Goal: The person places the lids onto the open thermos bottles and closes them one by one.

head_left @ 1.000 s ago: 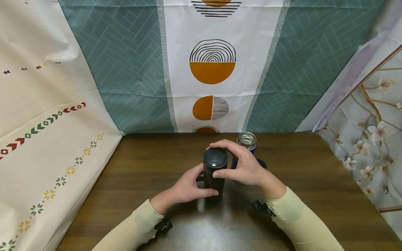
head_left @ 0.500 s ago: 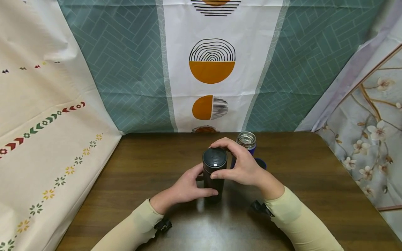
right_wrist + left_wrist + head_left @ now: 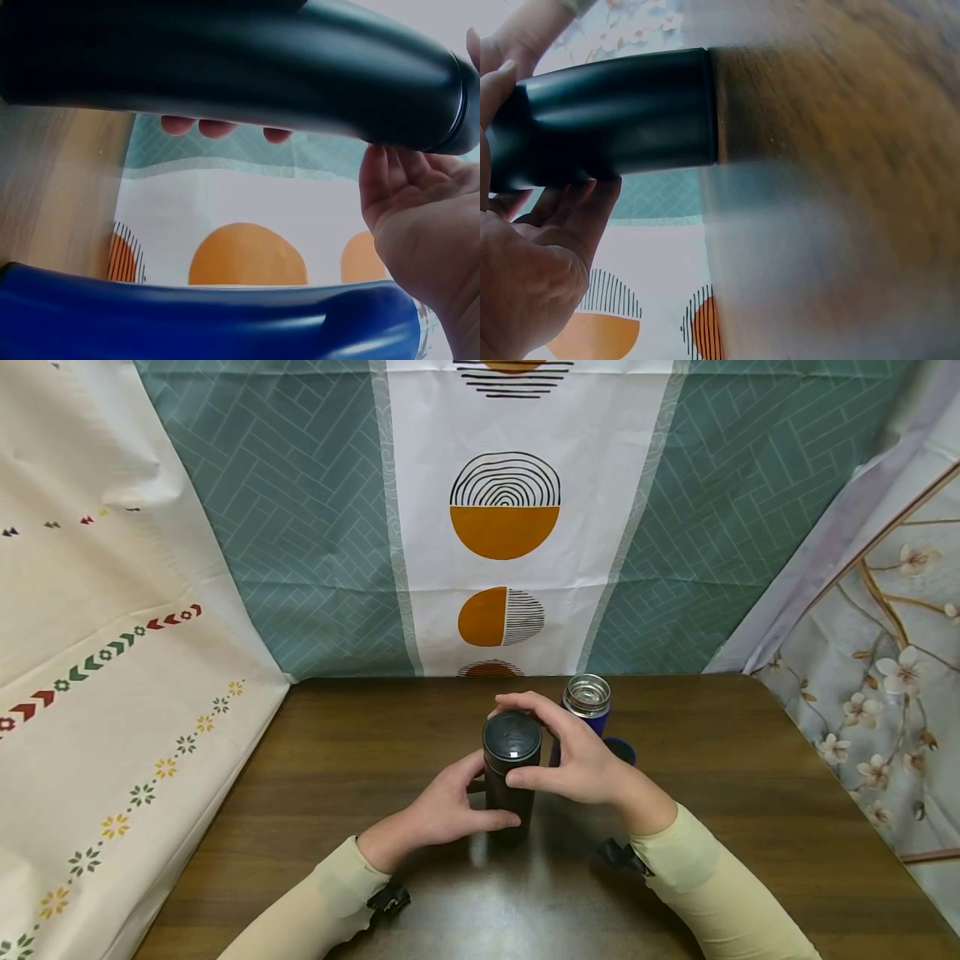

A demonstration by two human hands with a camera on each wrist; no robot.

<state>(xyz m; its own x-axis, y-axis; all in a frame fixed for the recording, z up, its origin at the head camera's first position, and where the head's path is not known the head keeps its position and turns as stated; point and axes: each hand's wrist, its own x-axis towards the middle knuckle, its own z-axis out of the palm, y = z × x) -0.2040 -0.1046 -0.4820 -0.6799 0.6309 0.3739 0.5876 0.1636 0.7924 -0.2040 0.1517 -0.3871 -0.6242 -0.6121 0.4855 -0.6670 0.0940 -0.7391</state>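
Black bottle point(image 3: 510, 797) stands upright on the table point(image 3: 375, 727), right in front of me and between my two hands; dark cap point(image 3: 513, 735) seated on top, no visible gap at the seam. Can't tell from here how tight it sits.

Key relation: long axis is vertical, cap end up, and the hands sit at two heights along it. Left hand point(image 3: 453, 802) is on the body, coming in from the left; right hand point(image 3: 581, 760) is at the top end, from the right, so it's my nearer hand to the cap.

Left: thumb across the near side, fingers curled round behind, spread just to the bottle's width, gripping it. Right: thumb on the near side about at the seam, fingers bent over the far side, spread about to the bottle's width, pinching the top. Whether every right fingertip is on the cap or some sit below the seam, I can't tell.

Versus half a second ago: right fingers reach slightly further left around the far rim; left hand and bottle look unchanged, bar a slight camera drift.

Further out: uncapped blue bottle point(image 3: 597, 720) upright behind my right hand, steel mouth showing, blue lid point(image 3: 621, 748) just beside it. Patterned curtain point(image 3: 330, 527) behind everything.
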